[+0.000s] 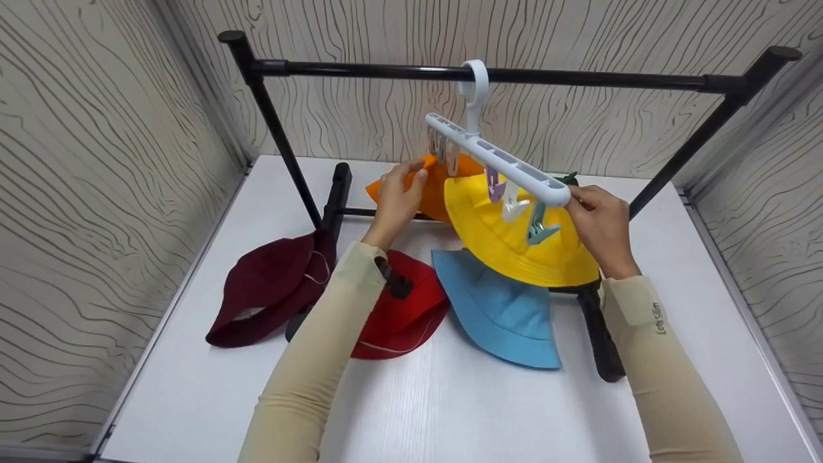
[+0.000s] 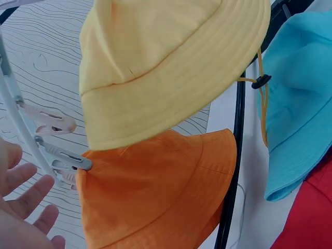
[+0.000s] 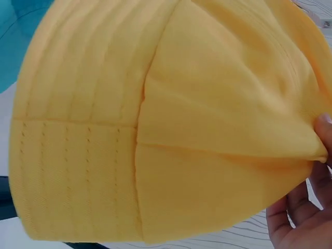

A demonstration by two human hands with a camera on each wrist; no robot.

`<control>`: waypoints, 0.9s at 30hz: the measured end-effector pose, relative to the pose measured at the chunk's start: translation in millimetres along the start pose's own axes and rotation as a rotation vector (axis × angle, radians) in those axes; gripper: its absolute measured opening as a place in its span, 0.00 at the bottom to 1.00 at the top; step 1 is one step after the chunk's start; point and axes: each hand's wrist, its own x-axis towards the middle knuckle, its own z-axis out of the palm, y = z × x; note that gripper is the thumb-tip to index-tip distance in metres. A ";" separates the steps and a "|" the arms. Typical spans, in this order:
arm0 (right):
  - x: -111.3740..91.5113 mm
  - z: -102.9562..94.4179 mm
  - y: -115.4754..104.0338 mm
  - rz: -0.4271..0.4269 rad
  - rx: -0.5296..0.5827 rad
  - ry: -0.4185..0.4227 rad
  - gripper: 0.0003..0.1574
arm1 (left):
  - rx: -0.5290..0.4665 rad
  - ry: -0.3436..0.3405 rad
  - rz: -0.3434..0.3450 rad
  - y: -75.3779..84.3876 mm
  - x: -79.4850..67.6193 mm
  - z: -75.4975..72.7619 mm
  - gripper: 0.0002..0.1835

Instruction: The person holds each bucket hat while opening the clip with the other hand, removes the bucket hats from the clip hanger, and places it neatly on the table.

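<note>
A white clip hanger (image 1: 514, 168) hangs by its hook from a black rail. My right hand (image 1: 601, 225) pinches the crown of a yellow bucket hat (image 1: 514, 238), held beside the hanger's near end; in the right wrist view, thumb and fingers (image 3: 303, 215) grip the fabric. An orange bucket hat (image 2: 155, 192) hangs with its crown in a grey clip (image 2: 67, 156). My left hand (image 1: 398, 200) is near the hanger's far end, its fingers (image 2: 31, 199) loosely spread and apart from the orange hat. Purple, white and green clips (image 1: 540, 226) dangle in front of the yellow hat.
On the white table (image 1: 411, 411) lie a maroon hat (image 1: 270, 276) at left, a red hat (image 1: 411, 308) partly behind my left sleeve, and a light blue hat (image 1: 501, 315). The rack's black posts (image 1: 276, 135) and feet (image 1: 601, 341) stand on both sides, with patterned walls around.
</note>
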 end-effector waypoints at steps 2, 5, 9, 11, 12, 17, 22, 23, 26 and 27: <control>-2.5 -4.1 1.6 0.006 -0.016 -0.005 0.22 | -0.007 -0.004 0.004 -2.3 -1.5 -0.4 0.21; -5.2 -11.2 4.5 0.011 -0.041 -0.008 0.22 | -0.033 -0.005 0.038 -5.4 -3.3 -1.5 0.21; -9.3 -23.3 10.4 0.029 -0.066 -0.015 0.23 | -0.050 -0.008 0.077 -8.6 -5.4 -3.8 0.20; -12.1 -30.3 14.1 0.055 -0.081 -0.026 0.24 | -0.044 -0.010 0.068 -9.7 -6.5 -5.2 0.20; -13.4 -33.7 15.9 0.069 -0.087 -0.032 0.24 | -0.043 -0.010 0.060 -10.3 -6.8 -5.8 0.20; -19.0 -49.0 24.6 0.155 -0.111 -0.092 0.29 | -0.064 -0.019 0.037 -13.5 -8.6 -8.5 0.20; -22.5 -59.7 33.5 0.273 -0.141 -0.179 0.37 | -0.060 -0.023 0.038 -17.1 -10.2 -9.1 0.19; -23.0 -61.4 35.7 0.298 -0.143 -0.198 0.38 | -0.055 -0.019 0.038 -18.0 -10.4 -8.8 0.19; -25.1 -66.3 43.8 0.338 -0.159 -0.246 0.39 | -0.043 -0.014 0.029 -21.3 -10.5 -8.0 0.19; -25.7 -68.0 46.7 0.347 -0.161 -0.262 0.40 | -0.041 -0.012 0.027 -22.3 -10.5 -7.9 0.19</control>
